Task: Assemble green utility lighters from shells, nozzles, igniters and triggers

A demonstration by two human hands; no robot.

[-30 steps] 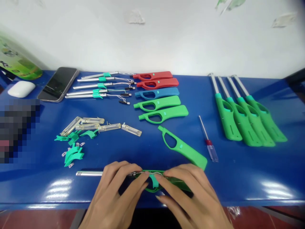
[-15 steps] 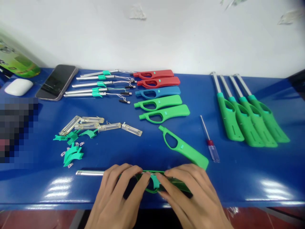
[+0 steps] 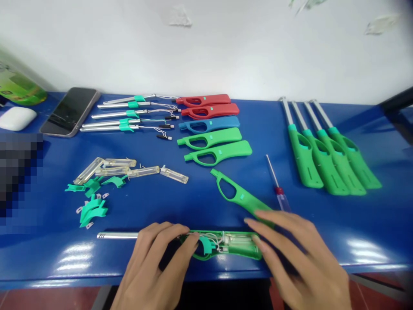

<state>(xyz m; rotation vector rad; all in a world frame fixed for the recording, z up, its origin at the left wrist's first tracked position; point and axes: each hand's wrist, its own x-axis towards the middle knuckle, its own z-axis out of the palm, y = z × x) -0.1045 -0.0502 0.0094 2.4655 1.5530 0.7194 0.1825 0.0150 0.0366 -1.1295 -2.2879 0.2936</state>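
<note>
An opened green gas lighter (image 3: 240,255) lies near the table's front edge. Its metal tube (image 3: 118,235) points left. Inside show a clear fuel tank (image 3: 241,239), white wires and a teal trigger (image 3: 206,246). My left hand (image 3: 161,258) is closed on the lighter's front part, fingers at its upper edge and thumb near the trigger. My right hand (image 3: 300,254) is open at the other end, its thumb beside the rear of the body. The fingertips of that hand reach over the lower end of a loose green handle shell (image 3: 243,196), which lies slantwise behind.
Red, blue and green handle shells (image 3: 219,150) lie in a column beside metal tubes with wires (image 3: 119,115). Clear tanks (image 3: 145,172) and teal triggers (image 3: 93,211) lie left. A screwdriver (image 3: 279,190) and several assembled lighters (image 3: 306,159) are right; a phone (image 3: 71,112) is far left.
My right hand has moved right, off the middle of the lighter to its rear end and the loose shell, baring the wires and tank. My left hand stays on the front part.
</note>
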